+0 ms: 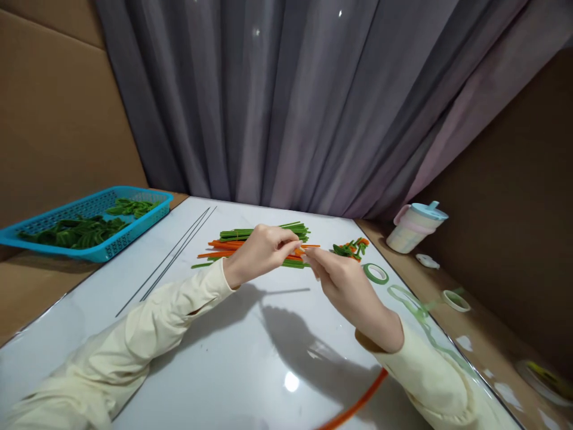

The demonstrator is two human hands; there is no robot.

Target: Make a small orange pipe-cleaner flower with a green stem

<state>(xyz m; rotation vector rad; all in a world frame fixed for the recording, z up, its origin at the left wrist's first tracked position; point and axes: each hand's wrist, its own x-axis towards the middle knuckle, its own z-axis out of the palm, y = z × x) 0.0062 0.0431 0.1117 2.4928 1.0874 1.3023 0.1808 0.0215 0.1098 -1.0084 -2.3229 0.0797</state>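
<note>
Both my hands meet above the middle of the white table [250,358]. My left hand [259,251] is closed in a pinch, and my right hand [342,283] pinches towards it; between the fingertips is a thin piece I cannot make out. Just behind them lies a pile of green and orange sticks [250,242]. A small heap of green and orange bits [351,248] sits to the right of my right hand. A roll of green tape [375,273] lies beside it, with a loose green strip [409,304] trailing toward me.
A blue basket [96,248] with green leaves stands at the left. Two thin metal rods [172,257] lie across the table. A lidded cup [415,227] and another tape roll [455,300] sit at the right. An orange cord [358,403] curves near my right sleeve.
</note>
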